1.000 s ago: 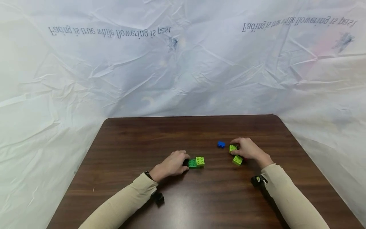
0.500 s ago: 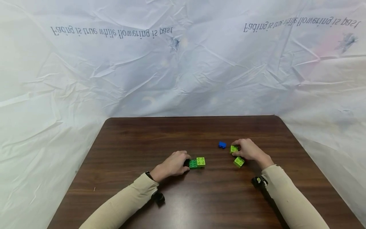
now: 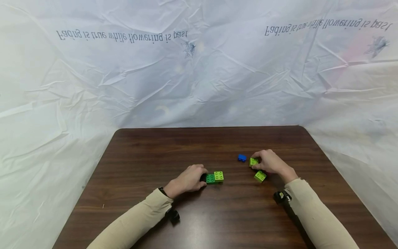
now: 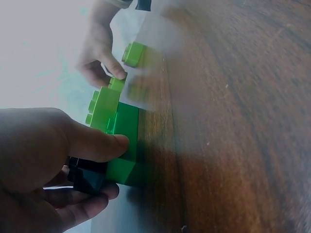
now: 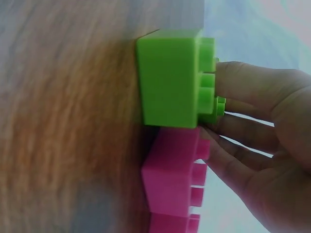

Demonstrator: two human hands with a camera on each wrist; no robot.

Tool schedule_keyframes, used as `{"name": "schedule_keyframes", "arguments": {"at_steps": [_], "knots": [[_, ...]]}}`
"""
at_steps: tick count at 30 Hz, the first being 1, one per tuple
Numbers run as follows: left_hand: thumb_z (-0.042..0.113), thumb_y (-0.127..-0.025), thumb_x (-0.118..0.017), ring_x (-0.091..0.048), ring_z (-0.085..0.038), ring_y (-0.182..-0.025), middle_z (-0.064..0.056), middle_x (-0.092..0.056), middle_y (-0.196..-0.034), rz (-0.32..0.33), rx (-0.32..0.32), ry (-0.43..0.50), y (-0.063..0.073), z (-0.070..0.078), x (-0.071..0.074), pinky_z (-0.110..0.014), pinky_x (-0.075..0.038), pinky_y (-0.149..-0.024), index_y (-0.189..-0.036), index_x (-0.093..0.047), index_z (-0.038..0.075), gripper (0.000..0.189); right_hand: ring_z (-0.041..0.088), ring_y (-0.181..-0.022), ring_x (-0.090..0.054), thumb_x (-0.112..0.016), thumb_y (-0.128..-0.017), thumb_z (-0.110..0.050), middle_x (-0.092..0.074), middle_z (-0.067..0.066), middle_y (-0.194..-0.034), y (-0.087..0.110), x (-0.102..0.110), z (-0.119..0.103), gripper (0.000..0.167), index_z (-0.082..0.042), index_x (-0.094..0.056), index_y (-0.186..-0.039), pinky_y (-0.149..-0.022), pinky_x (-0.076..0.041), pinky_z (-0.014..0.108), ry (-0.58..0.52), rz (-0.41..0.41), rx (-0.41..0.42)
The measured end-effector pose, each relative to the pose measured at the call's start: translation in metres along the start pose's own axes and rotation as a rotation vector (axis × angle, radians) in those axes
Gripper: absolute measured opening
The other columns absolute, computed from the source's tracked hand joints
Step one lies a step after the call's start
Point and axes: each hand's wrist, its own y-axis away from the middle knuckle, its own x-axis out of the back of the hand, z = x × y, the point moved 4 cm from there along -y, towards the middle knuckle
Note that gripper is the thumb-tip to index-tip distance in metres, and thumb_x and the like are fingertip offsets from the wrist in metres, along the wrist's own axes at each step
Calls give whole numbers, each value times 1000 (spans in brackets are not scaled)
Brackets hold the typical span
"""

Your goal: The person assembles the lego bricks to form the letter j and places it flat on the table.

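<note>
Green brick [image 3: 210,178] sits near the middle of a dark brown wooden table [image 3: 149,147], with a joined lime brick [image 3: 219,176] raised on its right end. Behind the table hangs a pale, creased sheet [image 3: 199,83], its lettering [image 3: 124,36] flipped top to bottom, and the sheet also runs down both sides; a soft glare lies on the wood between the person's forearms. The left hand [image 3: 187,178] is partly closed, pinching the green brick: the thumb presses its side, and the fingertips curl in from opposite, by a black brick [image 4: 89,179] at the hand's end of the piece. The right hand [image 3: 271,163] is also partly closed, with the far lime brick [image 3: 253,162] between thumb and fingers. Just beside that brick, toward the person, lies the near lime brick [image 3: 260,176], turned at an angle, and next to it a pink piece [image 5: 170,179] under the hand; whether one brick or two cannot be told. A blue brick [image 3: 242,158] stands just left of the right hand's fingers. Open wood separates the two hands, and more spreads left and toward the person; the table's far edge, rounded at its corners, is well beyond the bricks.
</note>
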Motion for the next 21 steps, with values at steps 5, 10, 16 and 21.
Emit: {"name": "schedule_keyframes", "arguments": {"at_steps": [5, 10, 16, 21], "knots": [[24, -88, -73, -62, -16, -96, -5, -64, -108, -15, 7, 3, 0, 0, 0, -26, -53, -77, -120, -68, 8, 36, 13, -77, -62, -77, -84, -24, -70, 15, -106, -1, 4, -7, 39, -2, -70, -115, -62, -48, 30, 23, 19, 11], [24, -89, -73, -63, -17, -97, -5, -64, -110, -28, 9, -5, -1, -1, 1, -26, -53, -77, -122, -67, 8, 37, 18, -80, -67, -77, -84, -25, -71, 16, -108, -2, 8, -13, 39, -3, -70, -114, -66, -52, 34, 10, 49, 38], [23, -89, -73, -64, -17, -97, -6, -64, -111, -23, 6, -8, -3, -2, 2, -27, -53, -77, -123, -67, 8, 38, 13, -77, -64, -77, -84, -24, -72, 12, -105, -5, 13, -22, 37, -3, -71, -114, -65, -52, 31, -27, 93, 106], [23, -89, -73, -64, -17, -97, -6, -64, -111, -18, 3, -14, -3, -3, 0, -26, -54, -77, -123, -67, 8, 38, 4, -66, -55, -78, -83, -23, -72, 11, -103, -7, 14, -32, 36, -3, -71, -113, -60, -47, 26, -27, 117, 157]]}}
